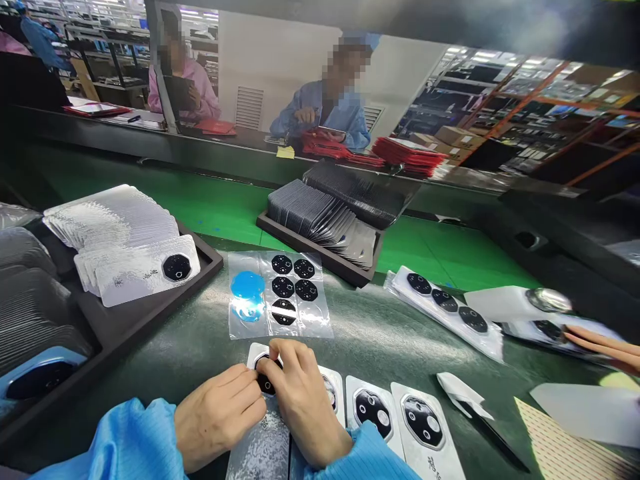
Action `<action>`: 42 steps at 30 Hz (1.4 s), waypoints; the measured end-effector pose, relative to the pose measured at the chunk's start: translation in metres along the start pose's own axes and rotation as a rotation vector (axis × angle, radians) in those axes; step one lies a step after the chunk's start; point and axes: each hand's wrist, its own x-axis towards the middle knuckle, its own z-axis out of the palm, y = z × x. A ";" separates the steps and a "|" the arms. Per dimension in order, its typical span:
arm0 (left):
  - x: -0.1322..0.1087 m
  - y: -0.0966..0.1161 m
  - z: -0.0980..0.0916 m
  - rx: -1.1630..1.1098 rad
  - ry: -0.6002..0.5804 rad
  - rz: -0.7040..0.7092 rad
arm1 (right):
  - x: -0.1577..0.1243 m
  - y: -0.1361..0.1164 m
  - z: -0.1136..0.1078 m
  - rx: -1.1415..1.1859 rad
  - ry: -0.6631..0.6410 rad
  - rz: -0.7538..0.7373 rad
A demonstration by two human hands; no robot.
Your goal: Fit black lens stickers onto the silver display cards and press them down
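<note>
The left hand point(217, 417) and right hand point(300, 400) are brought together, fingers flexed, pinching a black octagonal lens piece point(265, 381) between the fingertips. The piece sits on a white phone back panel point(257, 353) at the near edge of the bench. A row of matching panels point(425, 460) lies just right of the right hand. Farther out, a clear sheet of black octagonal lens pieces point(283, 293) rests on the dark green bench mat point(370, 347). Beyond it, a black tray point(310, 250) holds stacked dark panels. A co-worker in a blue smock point(325, 113) sits at the far side, handling red packets point(410, 157)
</note>
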 end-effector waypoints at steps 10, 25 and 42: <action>0.001 -0.001 0.000 0.006 0.002 0.007 | 0.000 0.002 0.005 0.035 0.015 -0.035; -0.002 -0.001 0.001 -0.013 -0.004 0.009 | 0.000 0.003 0.010 0.073 0.081 -0.035; -0.002 -0.002 0.002 -0.017 -0.029 0.010 | 0.001 0.003 0.007 0.056 0.063 -0.037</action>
